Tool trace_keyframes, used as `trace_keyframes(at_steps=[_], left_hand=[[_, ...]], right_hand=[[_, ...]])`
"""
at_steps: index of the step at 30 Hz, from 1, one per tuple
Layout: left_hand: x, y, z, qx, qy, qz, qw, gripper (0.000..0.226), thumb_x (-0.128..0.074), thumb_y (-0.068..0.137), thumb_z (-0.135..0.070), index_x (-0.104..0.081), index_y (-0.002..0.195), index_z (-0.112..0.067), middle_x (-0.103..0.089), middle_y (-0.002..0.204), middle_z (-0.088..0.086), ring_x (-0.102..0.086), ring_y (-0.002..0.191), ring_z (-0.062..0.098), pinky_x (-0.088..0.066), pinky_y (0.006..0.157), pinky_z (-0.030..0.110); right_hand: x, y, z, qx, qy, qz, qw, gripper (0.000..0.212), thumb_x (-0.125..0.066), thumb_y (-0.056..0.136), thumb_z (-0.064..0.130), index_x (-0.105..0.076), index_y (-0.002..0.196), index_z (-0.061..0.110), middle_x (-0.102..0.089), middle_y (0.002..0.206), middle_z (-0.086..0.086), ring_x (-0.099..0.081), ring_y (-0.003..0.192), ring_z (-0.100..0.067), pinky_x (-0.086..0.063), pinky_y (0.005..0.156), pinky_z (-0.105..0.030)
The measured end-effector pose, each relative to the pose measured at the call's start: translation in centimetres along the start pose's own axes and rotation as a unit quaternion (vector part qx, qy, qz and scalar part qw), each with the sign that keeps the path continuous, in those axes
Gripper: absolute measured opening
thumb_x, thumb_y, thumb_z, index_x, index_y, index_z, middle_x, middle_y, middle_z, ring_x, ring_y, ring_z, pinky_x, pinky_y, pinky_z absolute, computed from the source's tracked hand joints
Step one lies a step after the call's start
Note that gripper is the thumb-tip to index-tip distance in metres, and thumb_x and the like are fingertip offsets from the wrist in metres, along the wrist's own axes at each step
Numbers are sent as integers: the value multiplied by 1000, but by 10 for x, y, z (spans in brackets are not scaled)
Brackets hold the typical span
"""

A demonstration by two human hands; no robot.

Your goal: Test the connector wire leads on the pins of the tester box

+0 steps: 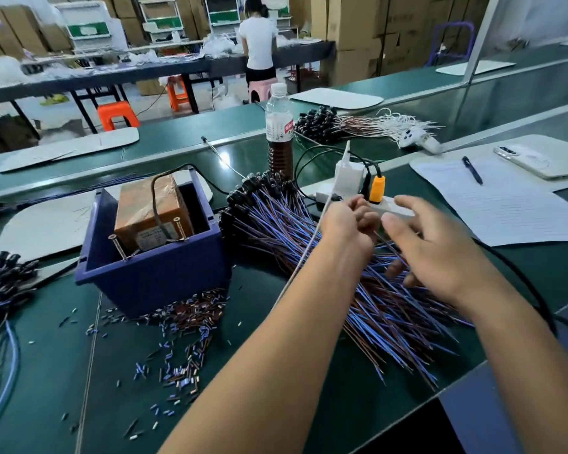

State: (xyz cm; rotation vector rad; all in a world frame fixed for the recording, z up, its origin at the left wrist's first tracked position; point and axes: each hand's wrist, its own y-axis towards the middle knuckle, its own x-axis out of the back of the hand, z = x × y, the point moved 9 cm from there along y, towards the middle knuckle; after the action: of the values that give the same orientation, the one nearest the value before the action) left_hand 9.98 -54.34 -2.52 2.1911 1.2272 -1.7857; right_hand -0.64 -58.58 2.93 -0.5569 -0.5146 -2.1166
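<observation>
A big pile of connector wires [309, 234] with blue and brown leads and black plug ends lies across the green bench. My left hand [348, 224] is curled over the pile and grips one wire by its black connector end. My right hand [436, 250] hovers beside it with fingers spread, its fingertips touching the leads lower down. The tester box [151, 214], wrapped in brown tape, sits in a blue plastic bin [158, 273] to the left, with two metal pins [118, 247] sticking up at its front edge.
Cut insulation bits [177, 342] litter the bench before the bin. A bottle [278, 132], a white power strip [394, 208] with an orange plug, papers with a pen [472, 170], a phone [535, 162] and more wire bundles [0, 283] surround the work area. A person stands far behind.
</observation>
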Motion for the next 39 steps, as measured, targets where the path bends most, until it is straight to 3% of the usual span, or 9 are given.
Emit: trace_keyframes(at_steps=[8,10,14,17,23,27,32,36,39], left_hand=[[17,-34,-120,-259,234,-85,933,17,-57,104,-10,-69,96,-1,-69,73,8,-64,60,15,-62,63,27],[17,-46,-155,-346,432,-148,820,18,-62,103,-19,-73,93,-8,-73,84,8,-69,73,20,-63,75,34],[21,-70,-187,-415,745,-299,428,41,-60,102,-43,-74,99,-5,-72,98,14,-65,86,28,-50,77,32],[27,-63,-181,-356,818,-339,298,55,-49,103,-56,-69,101,-4,-71,102,16,-68,95,32,-47,71,36],[41,-60,-164,-277,832,-271,398,49,-53,101,-52,-59,79,-9,-68,91,13,-63,84,33,-42,67,30],[69,-87,-132,-93,791,-139,588,48,-62,98,-44,-58,62,-12,-45,40,-6,-42,39,15,-29,40,16],[103,-173,-137,-41,636,48,769,47,-56,104,-40,-55,65,-14,-26,46,-6,-21,36,7,-15,37,13],[145,-237,-194,-108,375,125,912,36,-52,99,-32,-53,66,-16,-26,46,-10,-18,37,3,-15,31,15],[208,-265,-269,-311,338,-111,881,38,-55,96,-24,-53,59,-18,-31,44,-7,-22,36,8,-22,33,17]], right_hand=[[-10,0,28,138,-199,-50,969,15,-68,100,28,-81,101,22,-75,79,4,-68,72,-14,-53,66,-28],[-23,1,34,164,-189,-30,968,14,-69,99,27,-80,107,21,-77,91,2,-69,81,-14,-57,76,-32],[-53,3,41,191,-185,-5,964,14,-69,99,24,-80,108,22,-79,93,0,-71,82,-17,-59,80,-36],[-65,-1,42,196,-220,-50,954,13,-70,98,25,-82,99,21,-79,88,-2,-72,81,-26,-58,73,-38],[-71,-3,39,155,-299,-110,935,14,-72,97,30,-83,104,25,-68,94,-3,-57,97,-28,-47,80,-39],[-71,-5,45,114,-308,-131,935,17,-73,95,32,-80,107,22,-64,99,-5,-58,103,-31,-44,86,-41],[-90,-52,112,257,-150,-160,941,12,-69,96,21,-75,89,14,-71,80,-4,-65,75,-31,-52,66,-42],[-183,-102,166,354,-155,101,917,14,-65,98,34,-71,92,23,-72,85,5,-68,79,-24,-55,67,-40],[-268,-137,188,391,-217,271,853,21,-62,97,41,-71,98,22,-70,92,-5,-67,86,-33,-54,69,-37]])
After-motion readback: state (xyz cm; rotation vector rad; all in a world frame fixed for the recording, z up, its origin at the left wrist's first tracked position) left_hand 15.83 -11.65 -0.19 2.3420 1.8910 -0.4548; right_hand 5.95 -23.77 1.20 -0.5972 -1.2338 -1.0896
